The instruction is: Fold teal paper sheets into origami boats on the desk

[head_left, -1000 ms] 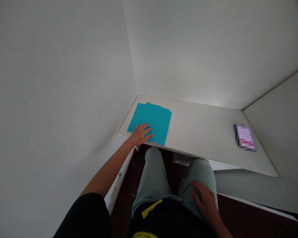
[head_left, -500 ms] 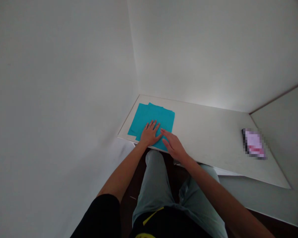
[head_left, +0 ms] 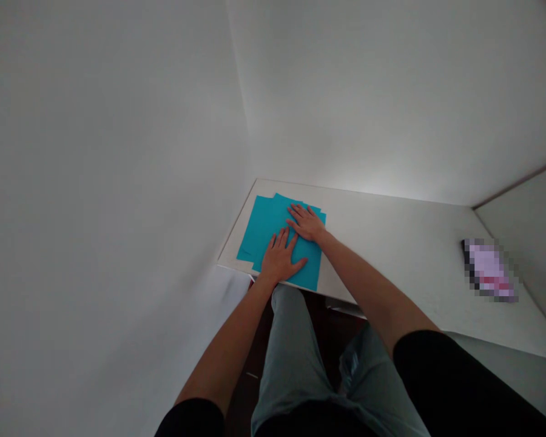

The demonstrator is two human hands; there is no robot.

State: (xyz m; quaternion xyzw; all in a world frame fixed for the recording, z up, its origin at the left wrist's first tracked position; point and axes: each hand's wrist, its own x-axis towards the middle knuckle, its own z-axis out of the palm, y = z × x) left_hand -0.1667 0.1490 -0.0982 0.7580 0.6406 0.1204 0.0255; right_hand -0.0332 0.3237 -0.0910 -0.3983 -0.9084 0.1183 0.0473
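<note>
Overlapping sheets of blue paper lie unevenly stacked at the left end of a white table. My left hand rests flat on the sheets near the front edge, fingers spread. Farther back and to the right, my right hand also lies flat on the paper with its fingers stretched out. Neither hand grips anything. Parts of the sheets are hidden beneath both hands.
A pixelated pink and dark object lies at the table's right end. Pale walls rise behind and to the left. My legs are close below the front edge.
My right hand has moved forward from the front part of the paper and now lies flat near its back right. My left hand stays on the sheets. The view has shifted slightly.
</note>
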